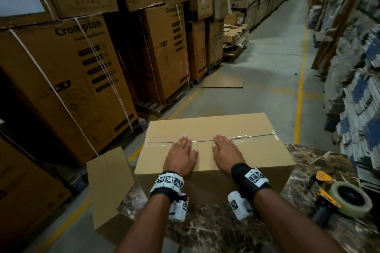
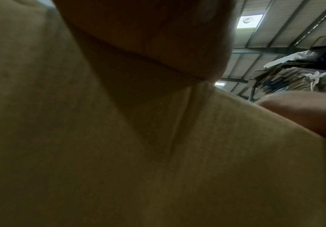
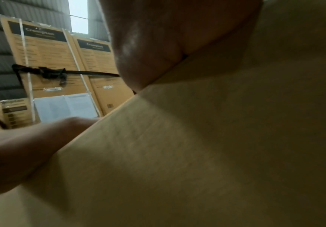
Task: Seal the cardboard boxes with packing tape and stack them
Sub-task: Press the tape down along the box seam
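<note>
Stacks of large printed brown cartons [image 1: 67, 80], bound with white straps, wall the left of the aisle, set back so the concrete floor stays passable; they are too many to count surely.

One dark marbled stone table [image 1: 236, 230] serves as the workbench, raising the work to hand height.

On it sits one plain brown cardboard box [image 1: 242, 129], flaps closed, with a strip of clear glossy packing tape [image 1: 250, 137] running along its centre seam from side to side. It probably stands square to the person so both palms can reach the seam evenly.

A second, open brown cardboard box [image 1: 109, 187] stands below the table's left edge, one flap upright, apparently waiting its turn. That makes two plain boxes.

Two hands lie flat on the taped box. The left hand [image 1: 182, 155] and the right hand [image 1: 225, 153] rest side by side, fingers straight and spread, fingertips on the tape. They grasp nothing and seem to be pressing the tape down. The wrist views show only blurred cardboard and palm, so how firmly they press is unclear.

One yellow-and-black tape dispenser [image 1: 327, 197] carrying a pale roll lies on the table's right end, near the right arm, likely parked within easy reach for the next seam.
</note>
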{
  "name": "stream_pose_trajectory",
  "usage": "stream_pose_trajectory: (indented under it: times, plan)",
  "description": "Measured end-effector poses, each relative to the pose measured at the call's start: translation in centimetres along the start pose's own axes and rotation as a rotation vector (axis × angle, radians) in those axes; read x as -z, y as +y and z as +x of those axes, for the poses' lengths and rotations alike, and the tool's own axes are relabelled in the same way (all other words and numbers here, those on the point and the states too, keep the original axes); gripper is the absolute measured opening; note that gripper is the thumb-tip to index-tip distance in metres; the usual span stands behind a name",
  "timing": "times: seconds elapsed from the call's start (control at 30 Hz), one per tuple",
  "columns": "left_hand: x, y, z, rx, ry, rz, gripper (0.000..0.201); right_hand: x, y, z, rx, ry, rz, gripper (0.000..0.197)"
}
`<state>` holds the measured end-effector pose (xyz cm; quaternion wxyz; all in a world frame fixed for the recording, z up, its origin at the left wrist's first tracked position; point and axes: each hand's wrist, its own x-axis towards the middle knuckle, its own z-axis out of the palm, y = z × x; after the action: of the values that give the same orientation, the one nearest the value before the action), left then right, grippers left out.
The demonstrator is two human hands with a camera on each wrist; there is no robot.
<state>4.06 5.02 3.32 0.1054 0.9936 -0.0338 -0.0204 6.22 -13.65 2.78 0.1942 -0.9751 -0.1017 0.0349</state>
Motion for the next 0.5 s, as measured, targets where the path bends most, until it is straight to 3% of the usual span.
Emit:
stream_pose_trajectory:
  times: [0.5]
  plan:
    - [0.0, -0.4, -0.3, -0.021, 0.009, -0.008, 0.071, 5.2, 10.3, -1.0, -0.354, 0.187, -0.096, 0.055]
